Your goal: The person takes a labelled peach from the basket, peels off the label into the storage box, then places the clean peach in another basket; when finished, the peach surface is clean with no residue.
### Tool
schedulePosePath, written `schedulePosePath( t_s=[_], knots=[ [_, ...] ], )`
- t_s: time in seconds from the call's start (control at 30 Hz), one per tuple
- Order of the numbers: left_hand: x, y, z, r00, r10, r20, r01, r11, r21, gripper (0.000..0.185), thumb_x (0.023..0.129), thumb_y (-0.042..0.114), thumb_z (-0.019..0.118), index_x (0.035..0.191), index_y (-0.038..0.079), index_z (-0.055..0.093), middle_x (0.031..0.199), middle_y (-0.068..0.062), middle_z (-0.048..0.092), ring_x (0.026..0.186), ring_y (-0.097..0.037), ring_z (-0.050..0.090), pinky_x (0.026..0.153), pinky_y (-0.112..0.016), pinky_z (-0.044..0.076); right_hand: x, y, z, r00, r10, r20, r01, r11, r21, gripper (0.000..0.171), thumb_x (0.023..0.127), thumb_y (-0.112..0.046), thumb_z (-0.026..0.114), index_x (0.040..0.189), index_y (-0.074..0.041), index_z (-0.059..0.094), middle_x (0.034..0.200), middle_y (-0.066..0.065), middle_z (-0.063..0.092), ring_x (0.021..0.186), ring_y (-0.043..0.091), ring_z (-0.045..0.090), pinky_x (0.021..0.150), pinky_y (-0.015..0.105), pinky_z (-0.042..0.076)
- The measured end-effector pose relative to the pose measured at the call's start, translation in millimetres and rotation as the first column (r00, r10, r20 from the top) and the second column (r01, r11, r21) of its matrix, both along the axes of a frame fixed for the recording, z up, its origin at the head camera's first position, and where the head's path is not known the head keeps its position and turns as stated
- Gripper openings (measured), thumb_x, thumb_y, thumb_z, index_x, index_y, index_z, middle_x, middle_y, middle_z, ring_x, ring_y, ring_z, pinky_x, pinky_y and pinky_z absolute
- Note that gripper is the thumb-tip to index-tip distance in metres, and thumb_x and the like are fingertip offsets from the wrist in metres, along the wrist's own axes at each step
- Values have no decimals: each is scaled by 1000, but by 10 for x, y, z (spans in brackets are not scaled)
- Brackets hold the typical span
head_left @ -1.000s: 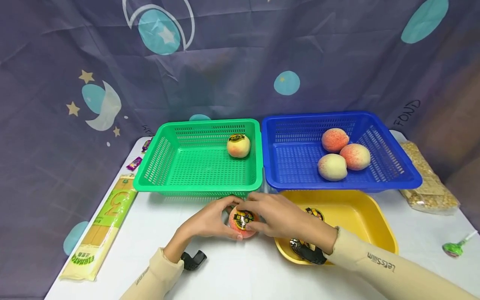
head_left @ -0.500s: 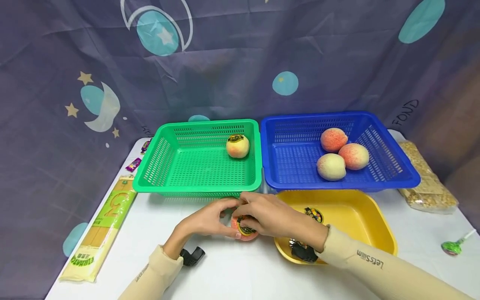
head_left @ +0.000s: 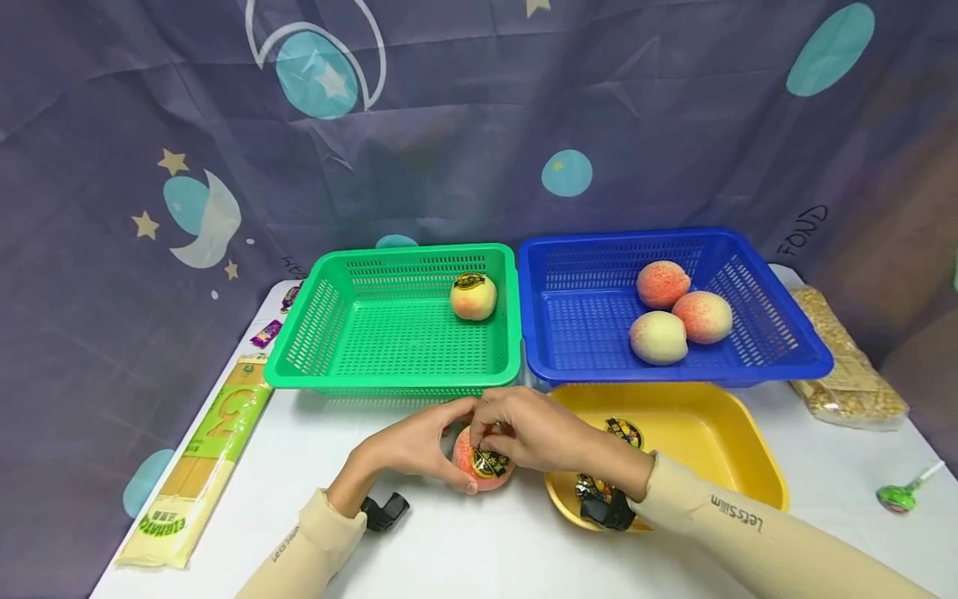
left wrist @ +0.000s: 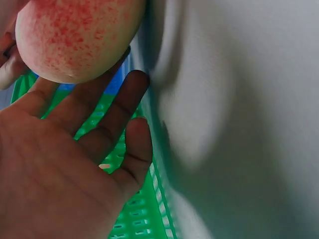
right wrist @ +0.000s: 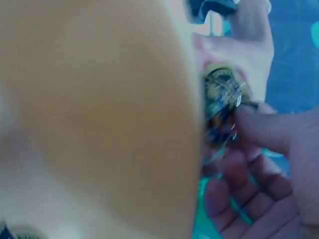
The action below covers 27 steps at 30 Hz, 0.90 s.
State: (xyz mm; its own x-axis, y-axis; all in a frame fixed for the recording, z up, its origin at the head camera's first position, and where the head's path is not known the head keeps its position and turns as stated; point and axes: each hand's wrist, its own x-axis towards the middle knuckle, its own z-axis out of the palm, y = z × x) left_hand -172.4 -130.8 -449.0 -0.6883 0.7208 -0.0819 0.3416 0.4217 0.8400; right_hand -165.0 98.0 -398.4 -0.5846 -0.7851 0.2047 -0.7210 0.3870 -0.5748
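Note:
A pinkish peach (head_left: 465,453) with a black and gold sticker (head_left: 490,466) is at the front middle, below the green basket. My left hand (head_left: 419,441) grips it from the left between thumb and fingers. In the left wrist view the peach (left wrist: 75,40) shows its red-speckled underside, with the other fingers spread below. From the right, my right hand (head_left: 531,428) bends over the peach and pinches the sticker's upper edge. The right wrist view catches thumb and fingers on the sticker (right wrist: 219,94), which looks creased and shiny; a large blurred shape covers its left part.
One stickered peach (head_left: 473,298) lies in the green basket (head_left: 389,381). The blue basket (head_left: 584,370) holds three bare peaches (head_left: 659,339). A yellow tub (head_left: 748,433) with peeled-looking stickers (head_left: 624,433) lies under my right forearm. Noodles (head_left: 202,449), candies (head_left: 266,333), an oat-like bag (head_left: 853,366) and lollipop (head_left: 896,497) flank them.
The sticker's upper edge has come under my right fingertips, and the right hand has curled in more and drawn slightly left. The left hand keeps its grip on the peach.

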Motion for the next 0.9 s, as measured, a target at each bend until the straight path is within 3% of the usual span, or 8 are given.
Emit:
schedulePosePath(
  t_s=[0.23,0.4,0.5,0.63,0.73,0.9],
  knots=[
    [-31,-31,1,1000,9,-17,-9,1000,-28,70,72,34,93,133,26,60,128,15,64,123,-9,57,112,-37,44,-34,92,72,999,37,28,-37,999,-15,13,91,-7,75,89,-20,74,84,-10,68,70,-4,50,62,19,49],
    [-63,-72,19,1000,25,-3,-25,999,-46,74,73,34,92,139,27,60,134,13,64,129,-11,56,114,-43,42,-27,253,117,994,61,86,-49,990,-132,12,93,-6,72,92,-17,74,85,-7,69,65,1,49,57,19,46],
    [-72,-58,18,1000,14,1,-14,999,-40,73,73,35,92,139,30,60,131,12,65,124,-11,58,113,-44,42,10,499,158,982,14,189,21,982,-186,10,94,-6,70,95,-16,73,86,-4,71,66,4,53,58,20,48],
    [-78,-86,43,1000,31,4,-31,999,-31,72,72,34,93,136,32,61,125,11,67,118,-11,60,110,-44,44,32,896,253,952,-54,301,113,976,-184,10,97,-6,67,99,-15,72,85,1,71,71,11,60,63,22,52],
    [-83,-106,68,999,38,19,-37,999,-32,72,71,33,93,136,32,61,125,11,67,119,-13,60,110,-46,44,64,1189,295,949,-94,303,145,978,-153,11,98,-5,65,99,-16,70,87,2,69,75,15,61,66,24,52],
    [-95,-72,80,999,8,42,-6,999,-49,72,72,34,92,137,31,61,127,10,66,121,-15,59,112,-48,42,184,1542,291,936,-195,293,219,974,-52,10,99,-6,65,101,-14,68,85,-2,67,73,10,61,66,22,52]
  ],
)
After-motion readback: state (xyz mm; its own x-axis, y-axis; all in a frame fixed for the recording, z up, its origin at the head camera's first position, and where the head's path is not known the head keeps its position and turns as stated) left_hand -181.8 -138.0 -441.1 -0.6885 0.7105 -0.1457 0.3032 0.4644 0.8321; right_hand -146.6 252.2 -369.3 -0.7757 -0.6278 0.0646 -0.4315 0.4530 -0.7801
